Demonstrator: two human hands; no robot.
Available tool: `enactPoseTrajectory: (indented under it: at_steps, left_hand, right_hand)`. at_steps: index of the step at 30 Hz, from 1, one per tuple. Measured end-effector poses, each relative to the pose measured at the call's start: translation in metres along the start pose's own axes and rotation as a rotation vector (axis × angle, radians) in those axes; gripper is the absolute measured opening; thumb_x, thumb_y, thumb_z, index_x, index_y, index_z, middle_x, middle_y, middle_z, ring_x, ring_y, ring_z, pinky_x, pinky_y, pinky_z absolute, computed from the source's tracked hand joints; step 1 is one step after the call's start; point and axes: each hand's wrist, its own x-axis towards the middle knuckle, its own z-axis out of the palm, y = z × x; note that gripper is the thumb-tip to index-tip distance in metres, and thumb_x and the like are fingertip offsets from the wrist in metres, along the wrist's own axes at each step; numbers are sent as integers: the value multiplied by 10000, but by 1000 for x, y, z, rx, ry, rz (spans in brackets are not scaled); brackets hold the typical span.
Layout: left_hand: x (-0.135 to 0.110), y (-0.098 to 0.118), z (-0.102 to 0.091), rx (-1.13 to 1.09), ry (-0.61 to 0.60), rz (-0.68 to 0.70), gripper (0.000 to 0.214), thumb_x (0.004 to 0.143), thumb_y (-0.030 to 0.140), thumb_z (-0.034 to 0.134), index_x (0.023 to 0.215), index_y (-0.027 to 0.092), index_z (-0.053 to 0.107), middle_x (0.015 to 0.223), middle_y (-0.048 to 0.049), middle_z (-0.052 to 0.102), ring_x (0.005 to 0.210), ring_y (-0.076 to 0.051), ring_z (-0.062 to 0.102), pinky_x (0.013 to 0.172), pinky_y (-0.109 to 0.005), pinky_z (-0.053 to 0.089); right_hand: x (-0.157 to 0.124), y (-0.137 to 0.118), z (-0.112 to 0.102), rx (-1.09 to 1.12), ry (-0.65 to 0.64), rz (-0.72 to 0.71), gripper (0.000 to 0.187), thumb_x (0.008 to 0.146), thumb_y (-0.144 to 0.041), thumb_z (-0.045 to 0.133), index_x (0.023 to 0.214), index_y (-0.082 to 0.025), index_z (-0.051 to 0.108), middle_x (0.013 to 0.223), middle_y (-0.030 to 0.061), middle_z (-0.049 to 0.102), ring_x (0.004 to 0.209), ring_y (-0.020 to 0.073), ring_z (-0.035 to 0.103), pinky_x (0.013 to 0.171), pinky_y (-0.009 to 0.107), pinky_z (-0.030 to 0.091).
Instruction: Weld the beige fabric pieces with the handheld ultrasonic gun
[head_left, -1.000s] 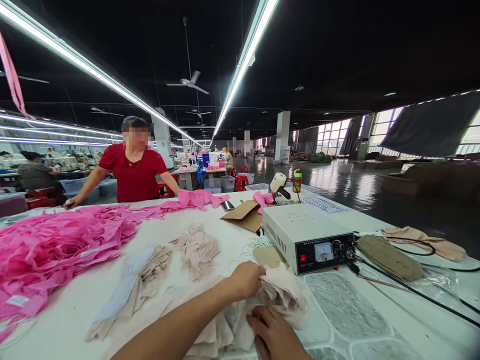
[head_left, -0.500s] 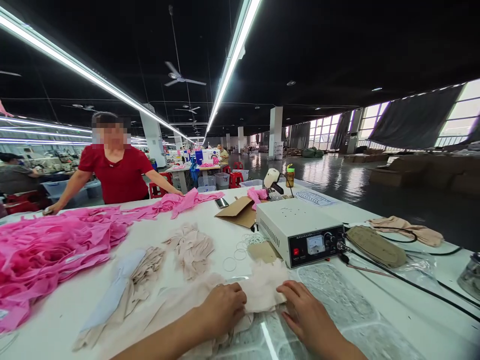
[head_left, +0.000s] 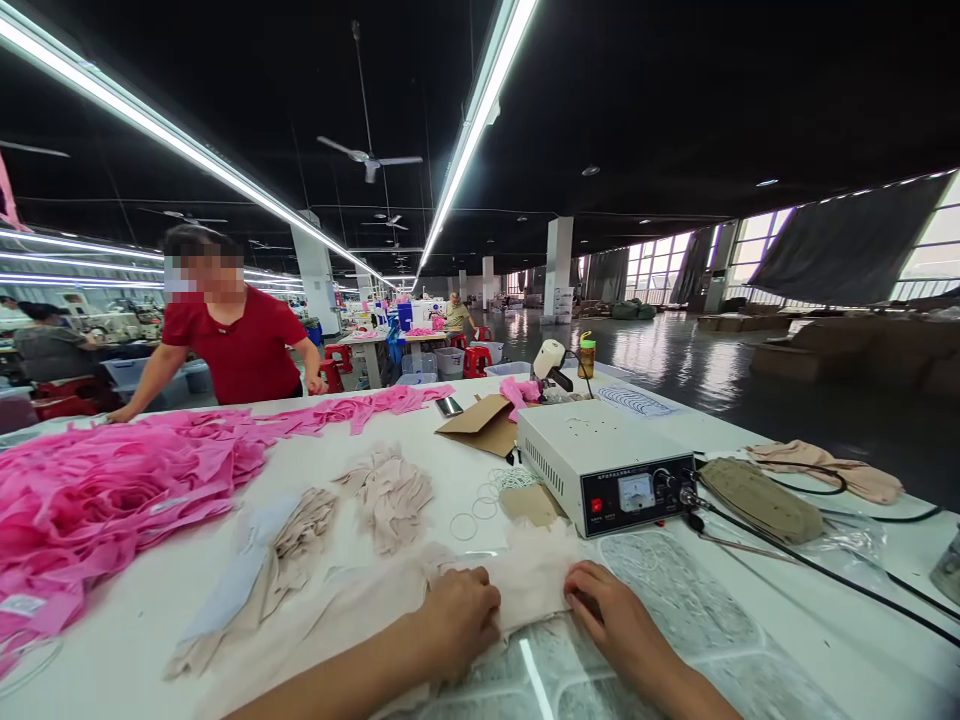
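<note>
A thin beige fabric piece (head_left: 532,578) lies in front of me, partly over a clear plastic sheet with a grey pattern beneath. My left hand (head_left: 461,620) has its fingers curled down onto the fabric, left of its middle. At the fabric's right edge, my right hand (head_left: 611,612) pinches it between thumb and fingers. More sheer beige cloth (head_left: 352,620) stretches out under my left forearm. Farther off sit a gathered beige fabric bundle (head_left: 390,495) and a stack of beige strips (head_left: 300,545) with a pale blue-white piece alongside.
A control box (head_left: 607,450) with a dial and black cables stands at right, near a khaki pouch (head_left: 757,498). Thin loops (head_left: 463,526) and cardboard (head_left: 480,425) lie left of it. Pink fabric (head_left: 135,470) is heaped at left, where a co-worker in red (head_left: 236,345) leans over the table.
My right hand's thumb and fingers have come together at the fabric's edge. The co-worker's hand has drawn back from the pink fabric. The view has shifted slightly.
</note>
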Motion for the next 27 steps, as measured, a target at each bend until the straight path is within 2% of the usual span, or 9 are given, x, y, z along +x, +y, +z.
enactPoseTrajectory:
  at_steps: [6,11,18,22,25,27]
  left_hand:
    - [3,4,2,25,3,-28,240,973,301,575,1163,155,585,1149,-79,603,962,-201,630,832,-392,535]
    - [-1,6,-5,59,-4,-30,244,973,303,575,1164,151,584,1148,-79,603,962,-202,631,830,-394,536]
    - [-2,15,3,99,11,-41,233,967,309,584,1130,144,597,1124,-75,613,967,-205,630,842,-402,529]
    - [0,13,5,99,65,-50,238,961,341,586,1072,133,619,1046,-66,639,926,-202,641,825,-396,526]
    - [2,18,4,99,162,-40,347,901,459,615,996,128,656,980,-95,658,953,-261,636,859,-421,495]
    - [5,26,4,102,235,-27,440,854,540,623,1008,129,654,1010,-120,647,991,-293,613,877,-424,477]
  right_hand:
    - [-1,3,2,-30,-3,-5,133,924,-182,531,798,-177,576,850,0,603,777,166,582,699,334,475]
    - [-4,0,4,-79,8,-29,36,878,-210,599,858,-180,605,926,26,619,876,198,585,762,370,475]
    - [0,3,11,-149,-14,-64,95,913,-201,576,829,-173,610,919,21,623,879,192,595,768,380,493]
    - [4,6,6,-121,-34,-62,126,925,-223,576,815,-170,608,867,4,625,800,163,612,715,345,519]
    - [7,9,4,-102,-35,-57,143,929,-249,580,817,-167,612,841,-2,630,750,148,618,680,325,530]
    - [9,12,4,-104,-27,-56,151,931,-270,581,828,-165,615,826,-5,631,723,142,618,659,316,532]
